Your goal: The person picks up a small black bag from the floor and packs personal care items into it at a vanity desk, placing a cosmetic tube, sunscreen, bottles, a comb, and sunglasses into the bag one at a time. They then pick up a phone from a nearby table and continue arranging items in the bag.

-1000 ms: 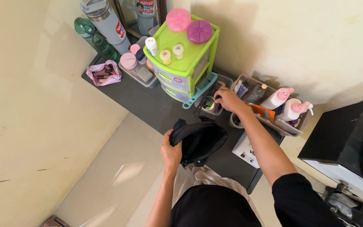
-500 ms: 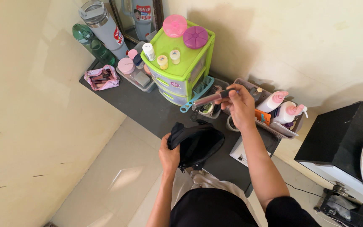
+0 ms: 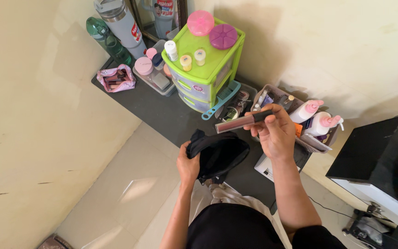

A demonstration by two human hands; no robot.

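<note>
Right hand (image 3: 275,133) grip around lip-gloss tube (image 3: 241,122), left hand (image 3: 188,166) clutching black pouch (image 3: 219,154) at shelf edge (image 3: 162,131)

The right hand (image 3: 275,133) now sits lower, frame centre, away from the organiser basket (image 3: 316,140). It grips a slim tube (image 3: 242,122) lifted above the black pouch (image 3: 219,154).

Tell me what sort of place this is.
Probably a home dressing corner: a dark shelf carries a green mini drawer unit, pump bottles and a leaning mirror; the right hand holds a lip-gloss tube.

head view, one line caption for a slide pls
Right hand lifts a lip gloss tube while left hand holds a black pouch.
</note>
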